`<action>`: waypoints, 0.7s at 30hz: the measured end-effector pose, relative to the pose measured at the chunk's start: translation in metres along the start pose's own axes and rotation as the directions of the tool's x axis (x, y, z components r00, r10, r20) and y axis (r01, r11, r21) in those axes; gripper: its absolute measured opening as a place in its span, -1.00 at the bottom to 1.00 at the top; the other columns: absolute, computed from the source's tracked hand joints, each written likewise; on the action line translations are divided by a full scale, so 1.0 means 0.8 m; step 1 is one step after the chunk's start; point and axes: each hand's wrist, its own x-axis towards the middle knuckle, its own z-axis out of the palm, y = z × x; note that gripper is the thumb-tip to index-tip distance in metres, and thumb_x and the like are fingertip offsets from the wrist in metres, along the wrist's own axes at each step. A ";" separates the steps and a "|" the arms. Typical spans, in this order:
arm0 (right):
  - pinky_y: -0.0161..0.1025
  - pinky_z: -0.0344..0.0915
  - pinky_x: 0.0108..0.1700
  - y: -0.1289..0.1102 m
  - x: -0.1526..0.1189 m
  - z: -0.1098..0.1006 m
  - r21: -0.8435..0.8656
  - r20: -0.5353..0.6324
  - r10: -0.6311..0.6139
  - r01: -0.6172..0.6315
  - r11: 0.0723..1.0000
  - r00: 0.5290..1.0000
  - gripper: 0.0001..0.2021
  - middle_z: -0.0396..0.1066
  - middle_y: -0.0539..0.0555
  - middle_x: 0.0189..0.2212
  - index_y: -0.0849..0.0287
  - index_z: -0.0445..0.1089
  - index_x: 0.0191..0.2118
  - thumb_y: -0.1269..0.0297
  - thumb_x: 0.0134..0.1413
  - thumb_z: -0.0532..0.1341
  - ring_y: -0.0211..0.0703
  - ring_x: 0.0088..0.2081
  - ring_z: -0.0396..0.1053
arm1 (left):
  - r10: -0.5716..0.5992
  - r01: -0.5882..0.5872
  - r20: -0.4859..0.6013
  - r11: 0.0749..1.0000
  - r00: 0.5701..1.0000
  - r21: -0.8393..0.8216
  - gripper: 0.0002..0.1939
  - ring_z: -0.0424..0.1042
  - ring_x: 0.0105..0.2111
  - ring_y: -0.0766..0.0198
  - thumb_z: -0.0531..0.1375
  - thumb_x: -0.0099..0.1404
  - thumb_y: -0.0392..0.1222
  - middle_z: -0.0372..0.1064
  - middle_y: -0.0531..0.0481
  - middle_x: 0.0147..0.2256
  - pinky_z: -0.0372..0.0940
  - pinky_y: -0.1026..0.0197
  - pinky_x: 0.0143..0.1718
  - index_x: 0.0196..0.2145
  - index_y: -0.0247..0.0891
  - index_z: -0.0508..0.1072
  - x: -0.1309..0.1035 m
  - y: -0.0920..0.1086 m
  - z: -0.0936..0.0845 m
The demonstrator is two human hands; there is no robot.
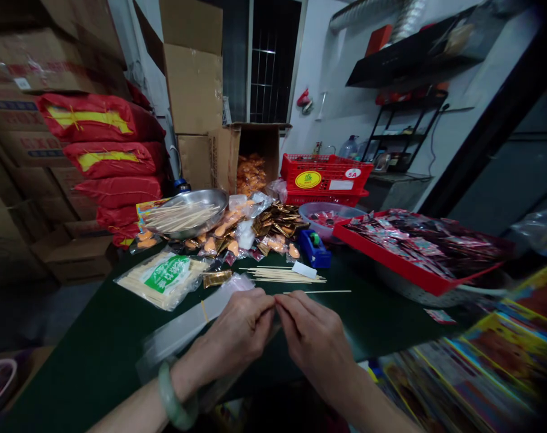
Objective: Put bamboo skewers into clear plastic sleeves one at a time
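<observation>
My left hand [241,325], with a pale green bangle on its wrist, and my right hand [316,337] meet at the fingertips over the green table. Both are pinched closed; a clear plastic film shows faintly beneath them, and what the fingertips hold is too small to make out. Clear plastic bags [178,328] with a yellow band lie under and left of my left hand. Just beyond the hands are a bundle of thin wooden sticks [277,275], a single stick [330,291] and a small gold packet [218,278].
Behind lie a bag of sticks [160,279], a metal bowl [216,201], heaped wrapped pieces [277,222] and a blue tape dispenser [316,249]. A red tray [440,285] of packets stands right, above colourful printed packages [499,355]. Red baskets [322,174] stand farther back.
</observation>
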 end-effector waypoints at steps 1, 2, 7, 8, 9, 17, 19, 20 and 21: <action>-0.33 0.22 -0.43 0.001 -0.002 -0.001 -0.006 0.030 0.003 -0.003 1.000 1.000 -0.75 0.32 0.06 -0.56 0.20 0.28 -0.50 0.50 0.12 -0.03 -0.24 -0.48 0.31 | 0.002 -0.004 0.030 0.997 1.000 0.071 -0.78 0.16 -0.49 0.34 -0.06 0.22 -0.40 0.22 0.02 -0.51 0.06 0.28 -0.43 -0.50 -0.32 0.30 -0.002 0.000 0.001; -0.34 0.18 -0.46 0.002 -0.004 -0.003 -0.021 0.055 0.008 -0.006 1.000 0.998 -0.73 0.30 0.05 -0.58 0.20 0.27 -0.53 0.50 0.11 -0.03 -0.25 -0.50 0.28 | 0.003 -0.010 0.056 0.991 0.998 0.130 -0.80 0.16 -0.48 0.34 -0.06 0.21 -0.41 0.22 0.01 -0.50 0.06 0.28 -0.43 -0.49 -0.33 0.29 -0.004 -0.001 0.003; -0.33 0.02 -0.55 0.001 -0.009 -0.004 -0.085 0.042 0.014 -0.010 0.996 0.999 -0.74 0.21 -0.01 -0.65 0.18 0.24 -0.58 0.50 0.06 -0.01 -0.29 -0.60 0.16 | 0.041 -0.055 0.100 0.988 0.994 0.147 -0.81 0.14 -0.53 0.37 -0.03 0.17 -0.44 0.19 0.04 -0.53 0.02 0.29 -0.48 -0.52 -0.34 0.29 -0.004 -0.002 0.010; -0.34 0.03 -0.54 0.002 -0.008 -0.003 -0.063 0.031 0.028 -0.026 0.998 0.999 -0.75 0.21 -0.01 -0.64 0.18 0.24 -0.58 0.51 0.05 -0.01 -0.30 -0.60 0.16 | 0.041 -0.050 0.097 0.994 0.994 0.094 -0.80 0.13 -0.54 0.39 -0.02 0.16 -0.45 0.18 0.06 -0.56 0.01 0.30 -0.49 -0.55 -0.35 0.30 -0.002 -0.001 0.010; -0.36 0.05 -0.52 0.005 -0.007 -0.003 -0.038 0.017 0.050 -0.049 0.998 0.999 -0.77 0.21 -0.01 -0.64 0.18 0.23 -0.57 0.51 0.03 -0.01 -0.30 -0.59 0.18 | 0.034 -0.037 0.092 0.999 0.995 0.032 -0.79 0.14 -0.55 0.41 -0.01 0.15 -0.45 0.18 0.07 -0.58 0.01 0.31 -0.50 -0.56 -0.35 0.32 0.000 0.000 0.010; -0.37 0.15 -0.61 0.096 -0.074 -0.062 0.055 0.034 0.540 -0.541 0.839 0.841 -0.83 0.27 -0.01 -0.66 0.16 0.30 -0.54 0.26 -0.02 0.06 -0.28 -0.63 0.22 | -0.248 0.201 -0.015 0.817 0.969 -0.540 -0.80 0.20 -0.62 0.44 0.11 0.15 -0.23 0.31 0.02 -0.55 0.09 0.39 -0.62 -0.38 -0.39 0.48 0.003 -0.011 -0.014; -0.32 0.17 -0.63 0.108 -0.127 -0.080 0.040 0.262 0.615 -0.645 0.763 0.744 -0.75 0.30 0.03 -0.67 0.11 0.35 -0.54 0.15 -0.01 0.05 -0.22 -0.65 0.26 | -0.297 0.183 -0.094 0.777 0.950 -0.602 -0.80 0.27 -0.54 0.40 0.16 0.13 -0.17 0.37 -0.02 -0.48 0.16 0.39 -0.57 -0.39 -0.36 0.49 0.004 -0.017 -0.020; -0.29 0.16 -0.64 0.109 -0.153 -0.086 -0.009 0.345 0.627 -0.666 0.746 0.698 -0.74 0.30 0.05 -0.68 0.07 0.39 -0.54 0.12 -0.02 0.05 -0.20 -0.67 0.26 | -0.314 0.178 -0.110 0.756 0.943 -0.630 -0.80 0.31 -0.50 0.37 0.16 0.13 -0.16 0.40 -0.04 -0.46 0.19 0.39 -0.55 -0.38 -0.36 0.49 0.005 -0.019 -0.022; -0.27 0.15 -0.66 0.107 -0.175 -0.090 -0.063 0.399 0.640 -0.676 0.734 0.657 -0.77 0.29 0.06 -0.70 0.00 0.40 -0.56 0.10 -0.06 0.07 -0.17 -0.67 0.28 | -0.331 0.182 -0.107 0.730 0.938 -0.659 -0.80 0.34 -0.47 0.34 0.17 0.14 -0.16 0.42 -0.06 -0.45 0.21 0.38 -0.53 -0.37 -0.35 0.49 0.006 -0.019 -0.023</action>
